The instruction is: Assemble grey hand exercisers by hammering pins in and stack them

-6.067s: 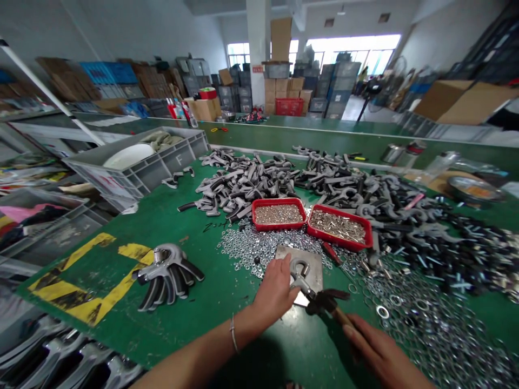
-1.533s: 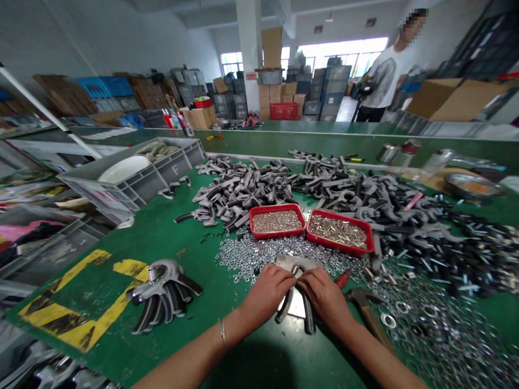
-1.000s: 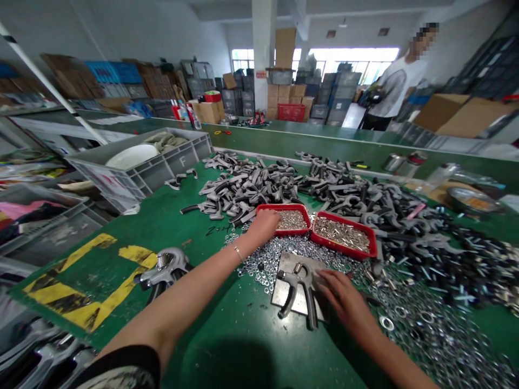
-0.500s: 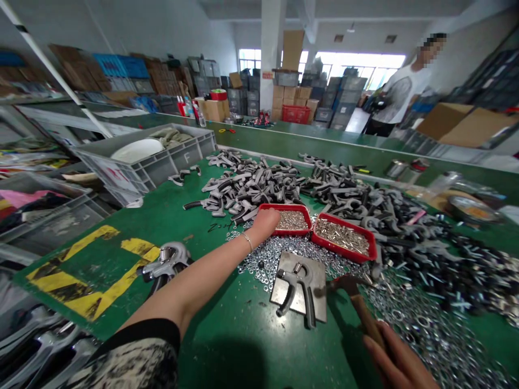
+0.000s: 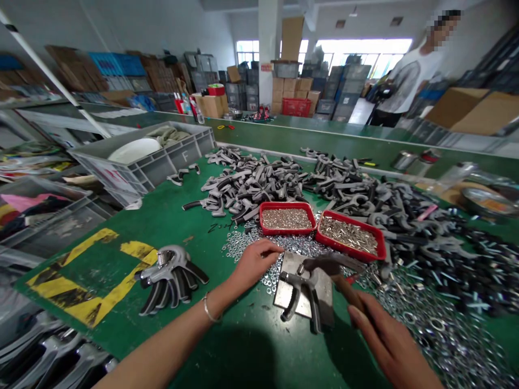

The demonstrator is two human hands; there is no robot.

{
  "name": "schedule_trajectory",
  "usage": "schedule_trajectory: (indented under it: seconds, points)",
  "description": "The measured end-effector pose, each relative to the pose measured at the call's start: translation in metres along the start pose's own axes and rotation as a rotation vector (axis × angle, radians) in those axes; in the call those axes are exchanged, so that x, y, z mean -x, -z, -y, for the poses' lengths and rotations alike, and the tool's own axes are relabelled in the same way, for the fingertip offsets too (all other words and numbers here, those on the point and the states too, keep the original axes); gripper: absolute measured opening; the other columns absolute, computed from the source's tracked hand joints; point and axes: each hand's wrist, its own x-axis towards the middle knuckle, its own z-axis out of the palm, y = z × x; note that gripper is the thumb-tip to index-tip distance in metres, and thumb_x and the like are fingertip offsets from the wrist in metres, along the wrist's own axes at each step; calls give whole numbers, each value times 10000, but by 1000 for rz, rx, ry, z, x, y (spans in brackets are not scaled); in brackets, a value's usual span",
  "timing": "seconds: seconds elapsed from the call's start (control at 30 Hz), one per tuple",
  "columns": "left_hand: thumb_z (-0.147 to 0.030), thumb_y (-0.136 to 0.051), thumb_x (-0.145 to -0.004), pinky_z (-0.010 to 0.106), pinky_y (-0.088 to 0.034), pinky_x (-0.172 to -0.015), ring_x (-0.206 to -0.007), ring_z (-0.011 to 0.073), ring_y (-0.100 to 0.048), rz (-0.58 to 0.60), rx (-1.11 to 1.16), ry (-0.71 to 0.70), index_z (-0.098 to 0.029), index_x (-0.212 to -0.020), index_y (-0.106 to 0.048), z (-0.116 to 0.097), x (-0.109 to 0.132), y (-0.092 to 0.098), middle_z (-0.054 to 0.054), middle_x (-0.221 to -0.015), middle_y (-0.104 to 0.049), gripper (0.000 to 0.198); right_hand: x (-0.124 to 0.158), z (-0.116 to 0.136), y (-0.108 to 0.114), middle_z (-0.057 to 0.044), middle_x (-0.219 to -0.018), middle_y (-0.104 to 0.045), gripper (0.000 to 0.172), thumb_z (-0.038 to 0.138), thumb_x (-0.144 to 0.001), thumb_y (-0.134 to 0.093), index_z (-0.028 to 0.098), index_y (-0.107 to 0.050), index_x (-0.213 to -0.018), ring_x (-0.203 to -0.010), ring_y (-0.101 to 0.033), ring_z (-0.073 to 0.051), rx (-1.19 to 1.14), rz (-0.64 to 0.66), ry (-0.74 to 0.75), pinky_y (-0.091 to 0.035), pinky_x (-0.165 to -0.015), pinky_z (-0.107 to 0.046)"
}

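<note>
Crowding hammer [image 5: 345, 290], metal plate [image 5: 305, 300] — washers [image 5: 234, 244], red trays [image 5: 288, 232].

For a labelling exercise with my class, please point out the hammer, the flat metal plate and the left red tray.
Hammer [image 5: 346, 289]: head-camera view, upper part of the handle.
Flat metal plate [image 5: 291, 262]: head-camera view, bare upper-left area.
Left red tray [image 5: 287, 232]: head-camera view, front wall.

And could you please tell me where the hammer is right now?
In the head view, the hammer is in the right hand, right of centre, its head over the metal plate.
</note>
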Motion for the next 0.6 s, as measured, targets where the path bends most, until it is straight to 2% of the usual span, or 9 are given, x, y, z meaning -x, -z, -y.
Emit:
schedule_trajectory:
  seconds: [0.03, 0.1, 0.2, 0.27, 0.37, 0.47, 0.53, 0.6]
  points:
    - [-114, -589, -835, 308, -502, -875, -895, 165, -653, 15, -9, -20, -208, -910, -749, 0, 5, 1, 26, -916, -714, 200, 1, -1, -1, -108, -1111, -729, 391, 486, -956, -400, 278, -553, -1250, -886, -720, -279, 18, -11, -27, -553, -741, -364]
    - [-111, -580, -843, 314, -490, -890, -904, 164, -645, 70, -18, -58, -208, -914, -753, -1, 8, -1, 30, -926, -706, 210, 2, -4, -3, -116, -1045, -738, 401, 507, -952, -389, 258, -585, -1198, -820, -718, -292, 47, 65, -62, -541, -708, -383]
    - [-125, -607, -824, 294, -492, -826, -839, 158, -640, 171, -8, -46, -201, -939, -742, -7, 1, -15, 19, -890, -696, 193, 1, -8, -3, -72, -917, -737, 398, 522, -952, -409, 236, -627, -1122, -776, -698, -259, -71, 169, -90, -525, -701, -348]
    - [-153, -648, -797, 268, -492, -745, -773, 155, -635, 211, 50, 44, -176, -940, -720, -9, -7, -27, 10, -831, -690, 161, 5, -12, -3, -41, -849, -721, 419, 538, -939, -447, 216, -625, -1141, -759, -678, -231, -201, 110, -122, -517, -690, -309]
    - [-211, -671, -799, 241, -478, -659, -720, 156, -633, 283, 134, 155, -154, -906, -689, -6, -17, -44, 5, -784, -688, 122, 19, -19, -14, -24, -801, -702, 456, 574, -889, -526, 202, -621, -1134, -750, -654, -216, -379, -65, -227, -512, -670, -276]
    - [-225, -623, -855, 264, -478, -732, -793, 171, -638, 316, 1, 64, -172, -893, -692, -2, -25, -54, 14, -836, -694, 95, 33, -27, -37, 13, -714, -656, 486, 617, -856, -565, 225, -589, -1142, -615, -601, -164, -640, -171, -390, -473, -540, -233]
    - [-218, -581, -892, 285, -469, -820, -875, 184, -629, 311, -153, -42, -181, -901, -694, -1, -29, -58, 28, -903, -686, 119, 38, -32, -51, 55, -645, -595, 518, 646, -841, -576, 251, -537, -1173, -449, -487, -101, -829, -175, -501, -348, -396, -188]
    - [-205, -543, -919, 294, -460, -866, -928, 192, -617, 329, -295, -103, -177, -921, -686, -2, -32, -60, 45, -954, -669, 147, 38, -36, -60, 78, -632, -565, 539, 664, -826, -589, 266, -498, -1178, -364, -384, -55, -956, -156, -559, -236, -336, -157]
